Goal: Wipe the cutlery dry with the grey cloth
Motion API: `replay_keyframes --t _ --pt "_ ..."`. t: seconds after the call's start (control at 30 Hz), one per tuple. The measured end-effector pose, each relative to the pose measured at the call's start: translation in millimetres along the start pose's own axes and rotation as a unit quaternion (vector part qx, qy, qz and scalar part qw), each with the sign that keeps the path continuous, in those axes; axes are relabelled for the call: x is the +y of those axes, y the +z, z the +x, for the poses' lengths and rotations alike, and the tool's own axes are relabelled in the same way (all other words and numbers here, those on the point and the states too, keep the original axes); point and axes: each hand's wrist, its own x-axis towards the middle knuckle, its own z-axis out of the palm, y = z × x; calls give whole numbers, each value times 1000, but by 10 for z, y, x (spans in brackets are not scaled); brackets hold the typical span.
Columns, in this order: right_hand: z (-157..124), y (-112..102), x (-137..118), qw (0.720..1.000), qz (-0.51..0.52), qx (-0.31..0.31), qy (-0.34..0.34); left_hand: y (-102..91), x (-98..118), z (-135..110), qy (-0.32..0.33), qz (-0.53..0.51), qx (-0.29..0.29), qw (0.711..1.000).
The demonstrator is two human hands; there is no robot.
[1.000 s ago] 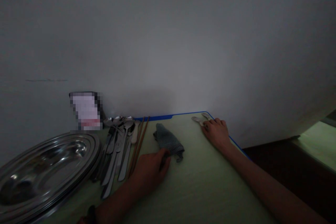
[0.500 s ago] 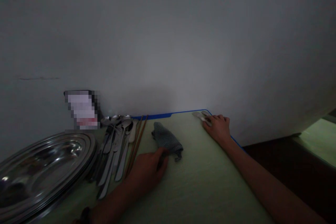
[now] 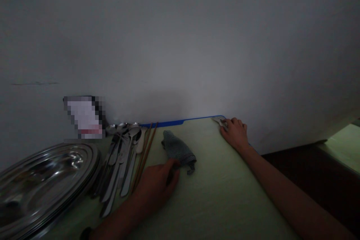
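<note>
At the lower centre my left hand rests on the table with fingers curled, its fingertips at the near edge of a crumpled grey cloth. It seems to pinch that edge loosely, though the finger pads are hidden. My right hand reaches to the far right corner, fingers bent over silver cutlery lying flat there. Only the cutlery's pale, flat ends show past my fingertips, so its exact kind is unclear.
Left of my left hand lie two wooden chopsticks and a pile of spoons, knives and other cutlery. Stacked oval metal trays stand nearer on the left. A phone leans against the wall. The green tabletop has a blue edge.
My right hand has shifted slightly up and right, and less of the cutlery's ends shows beside it. My left hand and the cloth stay nearly where they were.
</note>
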Motion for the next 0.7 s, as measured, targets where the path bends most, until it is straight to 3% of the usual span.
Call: replay_keyframes --t 0.17,0.4,0.5,0.7 --pt "8 -21 27 997 72 1 2 -7 4 -10 -1 -4 -3 1000" --pt "15 -18 43 987 127 -36 92 7 -6 -11 -4 -2 -2 1000" --pt "24 8 68 983 147 -67 85 9 -6 -9 -3 -4 -1 1000" --pt "22 3 70 982 153 -62 87 7 -1 -3 -7 -2 0 1000"
